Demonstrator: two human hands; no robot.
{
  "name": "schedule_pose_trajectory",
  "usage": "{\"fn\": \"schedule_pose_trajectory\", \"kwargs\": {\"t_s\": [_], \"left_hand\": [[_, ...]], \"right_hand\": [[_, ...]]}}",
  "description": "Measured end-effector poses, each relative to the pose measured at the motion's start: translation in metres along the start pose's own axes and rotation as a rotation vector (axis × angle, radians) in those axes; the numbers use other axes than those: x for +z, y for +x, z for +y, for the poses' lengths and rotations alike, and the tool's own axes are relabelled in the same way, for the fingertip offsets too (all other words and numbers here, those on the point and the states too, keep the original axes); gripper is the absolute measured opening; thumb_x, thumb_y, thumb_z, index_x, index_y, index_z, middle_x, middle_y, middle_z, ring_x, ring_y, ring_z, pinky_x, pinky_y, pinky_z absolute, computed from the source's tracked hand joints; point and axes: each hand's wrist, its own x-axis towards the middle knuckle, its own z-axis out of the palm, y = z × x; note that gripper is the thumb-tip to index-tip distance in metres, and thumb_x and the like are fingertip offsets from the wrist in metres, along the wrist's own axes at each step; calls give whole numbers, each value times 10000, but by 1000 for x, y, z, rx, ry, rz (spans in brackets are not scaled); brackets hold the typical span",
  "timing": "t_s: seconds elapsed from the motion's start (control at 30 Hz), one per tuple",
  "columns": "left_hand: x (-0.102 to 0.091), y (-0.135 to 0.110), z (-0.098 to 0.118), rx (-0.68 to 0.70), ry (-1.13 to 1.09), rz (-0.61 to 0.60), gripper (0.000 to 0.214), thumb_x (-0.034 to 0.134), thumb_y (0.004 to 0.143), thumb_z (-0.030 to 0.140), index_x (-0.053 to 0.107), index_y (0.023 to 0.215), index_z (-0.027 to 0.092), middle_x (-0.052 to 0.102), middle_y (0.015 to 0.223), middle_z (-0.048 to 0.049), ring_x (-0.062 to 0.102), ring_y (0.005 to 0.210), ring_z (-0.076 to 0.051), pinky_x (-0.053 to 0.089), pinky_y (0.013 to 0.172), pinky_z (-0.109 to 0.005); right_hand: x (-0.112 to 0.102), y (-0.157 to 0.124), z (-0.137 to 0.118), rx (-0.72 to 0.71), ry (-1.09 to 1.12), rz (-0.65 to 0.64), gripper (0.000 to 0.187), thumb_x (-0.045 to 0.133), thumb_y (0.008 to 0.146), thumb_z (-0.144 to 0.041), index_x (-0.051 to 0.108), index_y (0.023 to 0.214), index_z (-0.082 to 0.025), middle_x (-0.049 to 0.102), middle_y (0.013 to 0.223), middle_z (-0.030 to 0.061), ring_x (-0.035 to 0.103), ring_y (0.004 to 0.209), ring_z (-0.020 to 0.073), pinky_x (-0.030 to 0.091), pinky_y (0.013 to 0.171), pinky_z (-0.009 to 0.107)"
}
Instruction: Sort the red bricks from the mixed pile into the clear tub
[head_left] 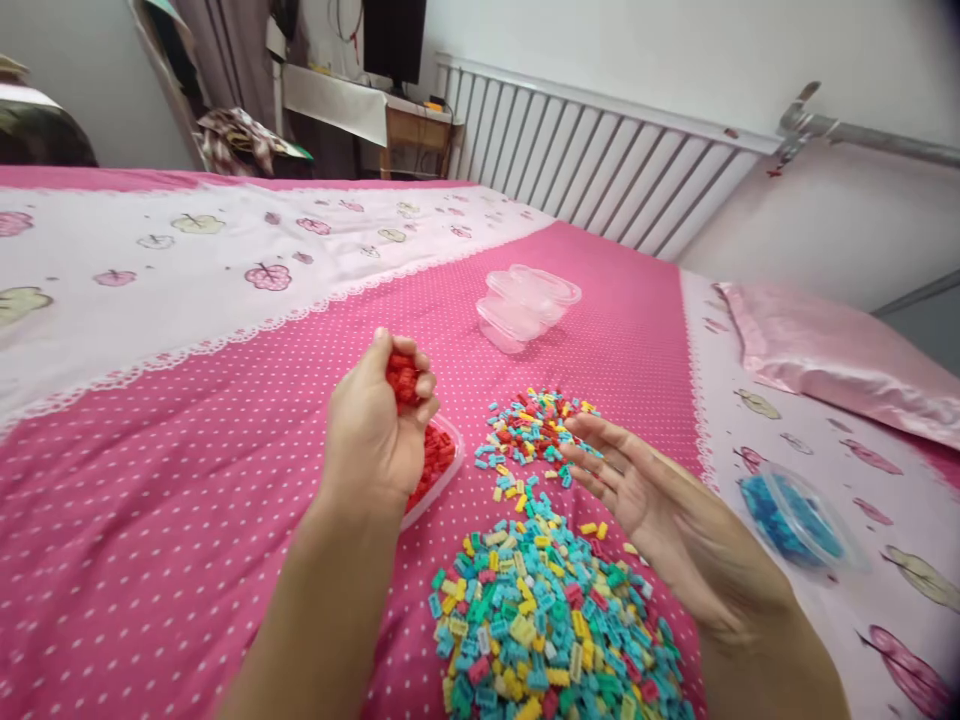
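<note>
Cupped in my left hand (379,430) is a clump of small red building bricks (403,378). Below and partly behind that hand stands a clear plastic container (454,450) with more red bricks inside; my wrist hides part of it. My right hand (637,490) is held with its fingers stretched out and nothing in it, just right of the loose bricks. A large heap of mixed bricks (555,620) in blue, yellow, green and pink lies in front of me. Beyond it is a smaller pile of mixed bricks (532,425) with more red ones.
Stacked clear containers (525,305) sit farther back on the pink dotted bedspread (247,430). At the right is a lidded container of blue bricks (791,520), with a pink pillow (847,360) behind it. A white slatted headboard (592,150) borders the bed.
</note>
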Motion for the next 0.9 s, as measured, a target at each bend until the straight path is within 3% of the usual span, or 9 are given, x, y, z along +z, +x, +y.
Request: {"fn": "schedule_pose_trajectory", "kwargs": {"t_s": [0.17, 0.4, 0.53, 0.77, 0.9], "left_hand": [[-16, 12, 12, 31, 89, 72, 252, 362, 840, 211, 494, 636, 144, 498, 579, -15, 487, 478, -102, 337, 416, -203], [-23, 18, 7, -167, 340, -92, 324, 374, 832, 311, 594, 688, 121, 578, 612, -77, 542, 527, -148, 378, 471, -244], [-26, 21, 0, -102, 480, -72, 354, 402, 835, 369, 616, 706, 118, 594, 623, -82, 554, 559, -153, 394, 547, -252], [-26, 12, 0, -59, 677, -177, 479, 403, 831, 523, 663, 797, 122, 646, 730, -120, 598, 725, -230, 392, 792, -345], [-28, 8, 4, -59, 618, -193, 488, 448, 802, 557, 678, 840, 128, 654, 770, -138, 594, 851, -277, 365, 878, -393]], "right_hand": [[0, 0, 1, 20, -18, 15, 341, 527, 814, -448, 596, 1092, -263, 503, 1289, 48, 528, 1110, 216, 472, 936, 346], [-4, 0, 3, 28, -73, 5, 371, 505, 812, -478, 597, 1099, -261, 512, 1281, 72, 586, 1003, 228, 521, 846, 357], [-5, -1, 1, 32, -80, 3, 384, 516, 804, -476, 596, 1113, -262, 519, 1275, 74, 594, 977, 229, 525, 832, 363], [-9, 0, 1, 14, -101, 37, 362, 513, 803, -458, 612, 1092, -264, 554, 1221, 79, 603, 948, 230, 515, 843, 381], [-11, 0, 0, -7, -130, 26, 365, 494, 810, -470, 602, 1097, -272, 547, 1231, 80, 603, 948, 231, 517, 822, 369]]}}
